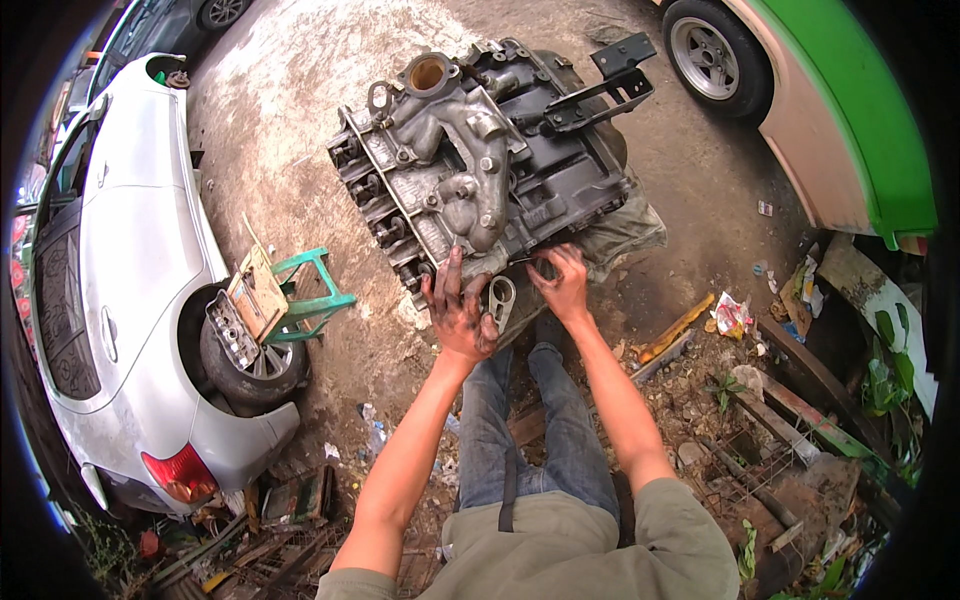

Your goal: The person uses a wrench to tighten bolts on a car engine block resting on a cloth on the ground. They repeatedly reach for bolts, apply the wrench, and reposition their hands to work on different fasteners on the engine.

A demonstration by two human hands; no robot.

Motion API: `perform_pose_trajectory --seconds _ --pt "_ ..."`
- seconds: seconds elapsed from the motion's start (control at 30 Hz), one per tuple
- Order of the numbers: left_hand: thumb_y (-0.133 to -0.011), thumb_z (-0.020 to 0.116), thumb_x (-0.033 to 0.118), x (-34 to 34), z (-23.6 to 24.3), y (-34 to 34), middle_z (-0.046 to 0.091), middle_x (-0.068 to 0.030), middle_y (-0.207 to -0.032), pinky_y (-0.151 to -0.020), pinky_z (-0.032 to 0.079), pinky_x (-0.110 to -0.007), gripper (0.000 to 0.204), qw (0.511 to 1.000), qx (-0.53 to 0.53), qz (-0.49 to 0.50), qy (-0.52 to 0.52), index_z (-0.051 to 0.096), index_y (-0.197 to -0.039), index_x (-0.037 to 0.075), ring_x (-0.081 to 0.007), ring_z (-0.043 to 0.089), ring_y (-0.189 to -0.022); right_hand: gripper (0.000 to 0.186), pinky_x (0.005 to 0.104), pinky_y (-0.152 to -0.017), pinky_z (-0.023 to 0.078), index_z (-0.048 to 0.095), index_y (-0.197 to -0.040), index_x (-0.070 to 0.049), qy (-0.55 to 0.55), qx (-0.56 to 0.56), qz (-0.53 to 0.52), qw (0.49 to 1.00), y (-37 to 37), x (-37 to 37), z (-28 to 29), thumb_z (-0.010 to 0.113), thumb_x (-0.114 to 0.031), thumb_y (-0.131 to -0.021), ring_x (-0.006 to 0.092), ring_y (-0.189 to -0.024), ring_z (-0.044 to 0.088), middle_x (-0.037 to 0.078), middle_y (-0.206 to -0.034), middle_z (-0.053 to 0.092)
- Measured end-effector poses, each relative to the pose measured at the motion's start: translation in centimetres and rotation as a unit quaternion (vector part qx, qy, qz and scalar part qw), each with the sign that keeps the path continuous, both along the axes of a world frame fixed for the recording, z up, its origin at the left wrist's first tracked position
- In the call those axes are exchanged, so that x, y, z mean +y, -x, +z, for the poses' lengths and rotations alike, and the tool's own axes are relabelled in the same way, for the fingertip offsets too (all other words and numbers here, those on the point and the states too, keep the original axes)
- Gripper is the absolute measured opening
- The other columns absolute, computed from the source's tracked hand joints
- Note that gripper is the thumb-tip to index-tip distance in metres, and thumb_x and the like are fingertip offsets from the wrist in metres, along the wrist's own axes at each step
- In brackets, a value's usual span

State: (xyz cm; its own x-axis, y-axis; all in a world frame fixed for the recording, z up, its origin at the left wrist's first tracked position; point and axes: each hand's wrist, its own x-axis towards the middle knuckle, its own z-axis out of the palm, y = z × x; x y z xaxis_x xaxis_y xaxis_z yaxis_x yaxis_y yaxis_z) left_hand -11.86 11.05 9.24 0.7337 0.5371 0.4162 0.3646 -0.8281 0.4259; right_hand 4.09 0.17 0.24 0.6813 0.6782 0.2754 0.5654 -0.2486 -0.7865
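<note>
- Engine, bulky, grey-and-black metal (pixel 575 190): lies on the ground before the person, partly over a dull grey-green cloth (pixel 640 228). Judged part-assembled; how much remains cannot be fixed from this view.
- Manifold, branched, silver-grey cast metal (pixel 482 172): seated on the engine; its round, amber-lined mouth is uncovered.
- Bracket, angular, black metal (pixel 612 88): in place at the engine's far right.
- Valve gear, dark metal (pixel 372 190): exposed along the engine's left edge; covering it appears undone.
- Left hand, grease-blackened (pixel 462 315): forearm angled up from below, back of the hand uppermost; fingers spread, tips at the engine's near edge.
- Right hand, dirt-smudged (pixel 562 285): forearm slants inward; fingers curled toward the near edge; whether they pinch anything cannot be told.
- Fitting, small, pale-grey metal, oval-holed (pixel 502 292): between the hands, just beside the left thumb; whether fastened or loose, cannot be told.
</note>
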Motion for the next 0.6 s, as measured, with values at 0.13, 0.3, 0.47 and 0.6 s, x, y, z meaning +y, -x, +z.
perform_pose_trajectory --seconds 0.13,0.3,0.47,0.6 --pt "-0.097 0.029 0.043 0.0 -0.1 -0.1 0.04 -0.0197 -0.153 -0.116 0.019 -0.056 0.054 1.0 0.0 0.008 -0.009 0.064 -0.121 0.009 -0.0369 0.038 -0.139 0.014 0.0279 -0.08 0.051 0.071 -0.099 -0.002 -0.111 0.526 -0.072 0.84 5.2 1.0 -4.1 0.073 -0.006 -0.086 0.0125 -0.089 0.067 0.006 -0.097 0.074" --pt "-0.098 0.027 0.045 0.0 0.0 0.0 0.038 -0.0218 -0.153 -0.117 0.017 -0.055 0.057 1.0 0.004 0.004 -0.005 0.062 -0.12 0.007 -0.0382 0.036 -0.139 0.027 0.0322 -0.096 0.052 0.058 -0.123 -0.008 -0.305 0.868 -0.033 0.389 11.0 2.0 -5.2 0.061 -0.009 -0.096 0.0179 -0.113 0.062 0.003 -0.12 0.065" --pt "-0.098 0.026 0.045 0.0 0.1 -0.1 0.038 -0.0229 -0.153 -0.116 0.016 -0.056 0.057 1.0 0.002 0.003 -0.001 0.061 -0.121 0.005 -0.0394 0.036 -0.139 0.022 0.0308 -0.089 0.052 0.061 -0.119 -0.006 -0.342 0.799 -0.042 0.493 11.2 0.5 -3.7 0.061 -0.008 -0.098 0.0148 -0.101 0.063 0.003 -0.109 0.067" --pt "-0.098 0.026 0.044 0.1 0.0 -0.1 0.038 -0.0224 -0.153 -0.116 0.017 -0.056 0.057 1.0 0.002 0.0 -0.005 0.061 -0.121 0.006 -0.0396 0.036 -0.139 0.015 0.0262 -0.079 0.048 0.069 -0.108 -0.001 -0.255 0.673 -0.08 0.69 9.1 -1.3 -3.2 0.067 -0.007 -0.094 0.0129 -0.088 0.062 0.002 -0.094 0.068"
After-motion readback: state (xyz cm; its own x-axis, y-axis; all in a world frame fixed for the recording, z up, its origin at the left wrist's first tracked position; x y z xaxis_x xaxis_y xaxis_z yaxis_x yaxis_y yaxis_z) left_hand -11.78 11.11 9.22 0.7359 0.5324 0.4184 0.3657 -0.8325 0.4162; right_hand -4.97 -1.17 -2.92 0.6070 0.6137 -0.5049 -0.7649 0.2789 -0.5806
